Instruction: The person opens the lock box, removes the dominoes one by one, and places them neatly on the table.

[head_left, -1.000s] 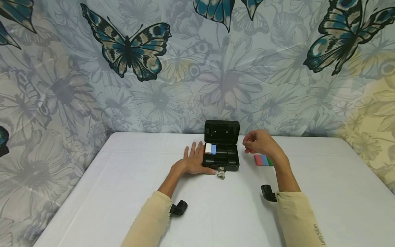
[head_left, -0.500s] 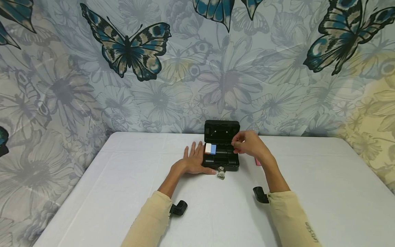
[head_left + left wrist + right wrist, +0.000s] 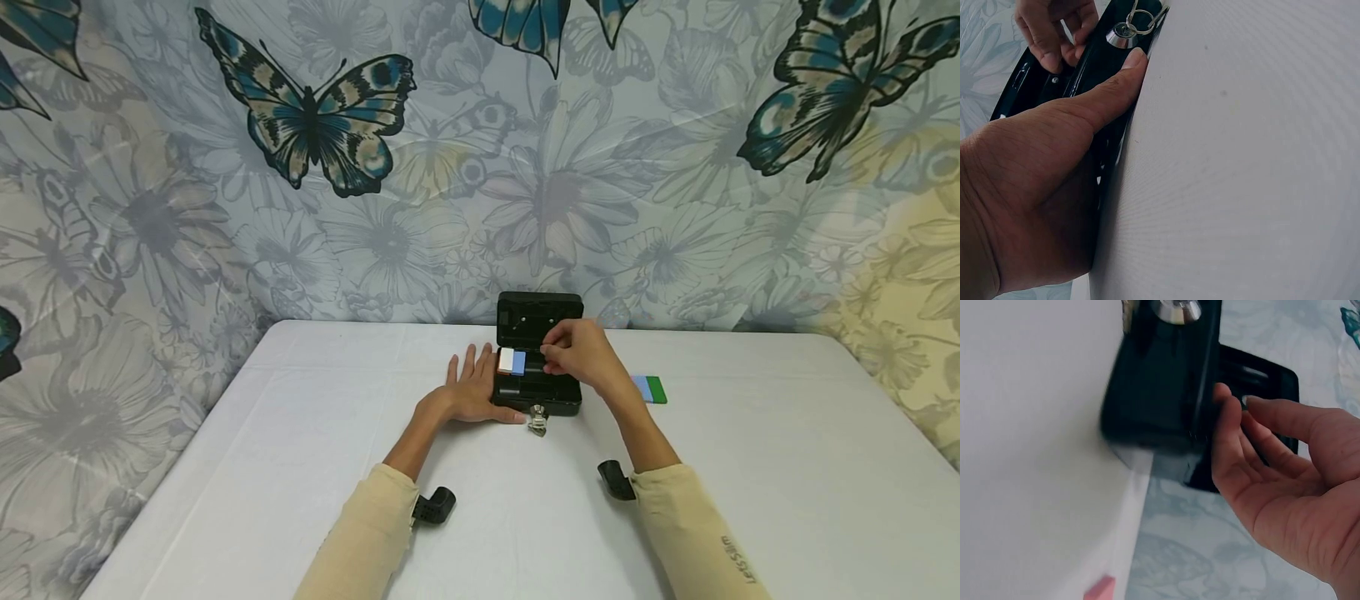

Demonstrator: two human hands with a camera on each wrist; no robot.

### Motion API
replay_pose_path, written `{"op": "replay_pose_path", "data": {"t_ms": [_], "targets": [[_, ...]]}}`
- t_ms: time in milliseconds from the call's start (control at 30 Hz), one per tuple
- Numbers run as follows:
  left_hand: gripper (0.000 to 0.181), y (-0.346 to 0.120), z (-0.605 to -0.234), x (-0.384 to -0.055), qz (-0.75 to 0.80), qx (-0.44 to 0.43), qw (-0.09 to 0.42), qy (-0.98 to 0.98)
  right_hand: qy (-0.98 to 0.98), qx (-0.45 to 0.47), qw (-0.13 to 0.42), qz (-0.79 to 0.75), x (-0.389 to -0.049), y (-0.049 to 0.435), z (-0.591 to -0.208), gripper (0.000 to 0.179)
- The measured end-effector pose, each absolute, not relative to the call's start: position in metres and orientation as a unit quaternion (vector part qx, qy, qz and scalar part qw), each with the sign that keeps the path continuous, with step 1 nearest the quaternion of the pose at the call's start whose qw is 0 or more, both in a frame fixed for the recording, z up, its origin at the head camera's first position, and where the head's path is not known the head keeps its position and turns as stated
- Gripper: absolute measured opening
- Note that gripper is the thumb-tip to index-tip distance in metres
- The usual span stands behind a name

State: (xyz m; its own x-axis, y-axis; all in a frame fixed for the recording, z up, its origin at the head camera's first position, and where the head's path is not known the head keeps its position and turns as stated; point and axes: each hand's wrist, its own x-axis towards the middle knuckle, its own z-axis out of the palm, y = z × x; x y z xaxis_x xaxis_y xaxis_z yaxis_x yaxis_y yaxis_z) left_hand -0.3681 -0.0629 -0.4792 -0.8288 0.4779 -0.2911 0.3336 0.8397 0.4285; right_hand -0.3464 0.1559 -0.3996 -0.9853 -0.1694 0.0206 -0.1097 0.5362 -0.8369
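Observation:
A small black cash box [image 3: 528, 408] stands with its lid raised near the table's back edge. My left hand [image 3: 471, 398] lies flat-fingered against its left side, the thumb [image 3: 1113, 94] along the front by the lock. In the box's left compartment sit a white block [image 3: 506, 359] and a blue block [image 3: 519, 363], with an orange edge beneath. Over the right half of the box is my right hand [image 3: 585, 354], its thumb and fingertips drawn together. I cannot tell whether something small is between them. Keys on a ring [image 3: 537, 427] hang from the front lock.
Right of the box, a blue block [image 3: 642, 388] and a green block [image 3: 657, 390] lie on the white table [image 3: 765, 467], partly behind the right forearm. A pink block [image 3: 1100, 589] shows in the right wrist view. A butterfly-patterned cloth [image 3: 375, 250] rises behind the table.
My right hand has moved left from above the coloured blocks on the table to over the box's open tray, fingertips drawn together. The left hand and the box have stayed put.

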Motion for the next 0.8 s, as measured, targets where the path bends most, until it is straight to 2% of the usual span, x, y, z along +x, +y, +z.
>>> {"op": "replay_pose_path", "data": {"t_ms": [467,800], "targets": [[0.13,-0.063,-0.475,-0.365,0.193,0.213,0.207,0.935,0.912,-0.074,0.019,-0.403,-0.345,0.135,-0.412,0.012],[0.129,-0.063,-0.474,-0.366,0.199,0.211,0.212,0.933,0.923,-0.073,0.019,-0.378,-0.344,0.125,-0.417,0.023]]}}
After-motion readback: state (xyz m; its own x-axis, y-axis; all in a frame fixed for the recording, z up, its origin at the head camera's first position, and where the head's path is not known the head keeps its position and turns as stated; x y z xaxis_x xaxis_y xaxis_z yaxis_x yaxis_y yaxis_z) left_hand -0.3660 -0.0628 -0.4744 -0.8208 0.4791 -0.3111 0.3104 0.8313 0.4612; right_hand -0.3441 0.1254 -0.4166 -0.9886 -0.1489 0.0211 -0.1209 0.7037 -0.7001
